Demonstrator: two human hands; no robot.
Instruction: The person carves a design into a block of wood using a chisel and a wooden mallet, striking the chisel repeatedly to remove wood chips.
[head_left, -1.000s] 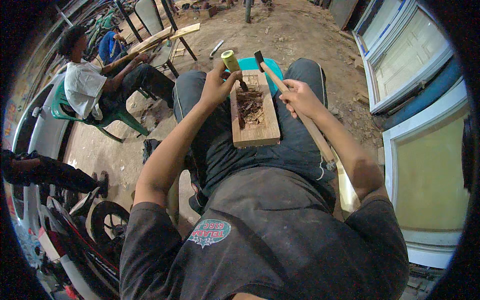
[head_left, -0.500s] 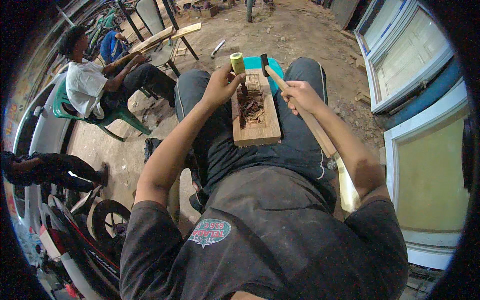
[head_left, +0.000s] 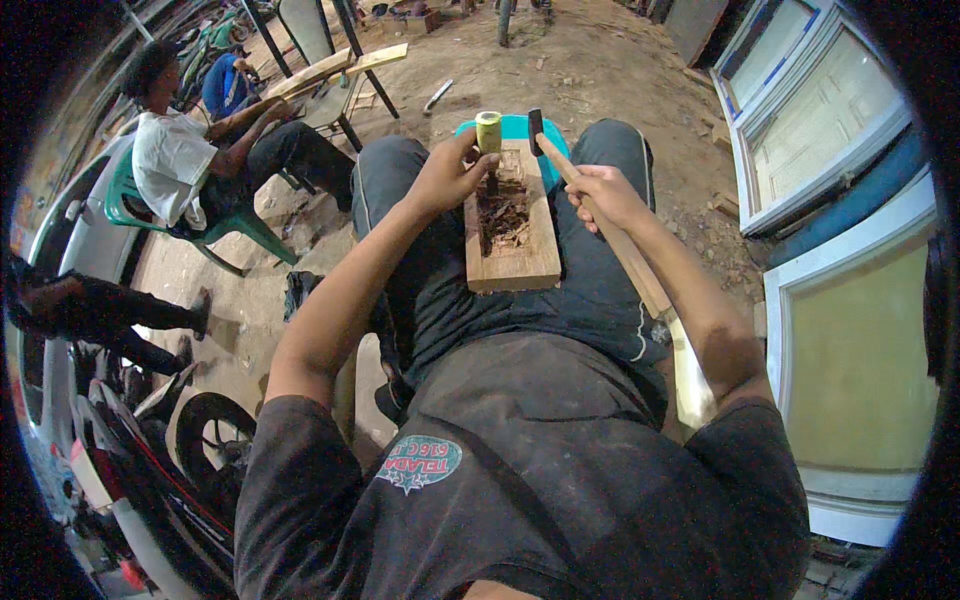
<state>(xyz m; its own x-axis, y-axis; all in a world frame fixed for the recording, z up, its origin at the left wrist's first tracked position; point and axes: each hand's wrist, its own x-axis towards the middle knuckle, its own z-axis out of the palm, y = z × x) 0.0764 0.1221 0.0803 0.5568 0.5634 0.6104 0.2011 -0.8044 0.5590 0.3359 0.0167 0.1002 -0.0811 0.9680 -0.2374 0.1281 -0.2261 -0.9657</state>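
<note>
A wooden block (head_left: 532, 262) lies across my lap on a turquoise plastic piece (head_left: 548, 130), with a rough hollow full of dark chips cut into it. My left hand (head_left: 448, 172) is closed round a chisel (head_left: 488, 130) with a pale yellow-green handle, held upright with its dark blade down in the upper part of the hollow. My right hand (head_left: 603, 197) grips the wooden handle of a hammer (head_left: 632, 265); its dark head (head_left: 536, 130) is just right of the chisel's top, apart from it.
At left are a seated person (head_left: 175, 165) on a green chair, another in blue (head_left: 228, 85), a walking person (head_left: 110, 315), a motorbike (head_left: 150, 480) and a car (head_left: 70, 235). Boards (head_left: 375, 58) rest on a chair. White-framed panels (head_left: 845, 400) stand at right, wood scraps on the ground.
The chisel has moved right and become more upright with my left hand. The hammer head has shifted slightly right. At left, the walking person's legs have moved.
</note>
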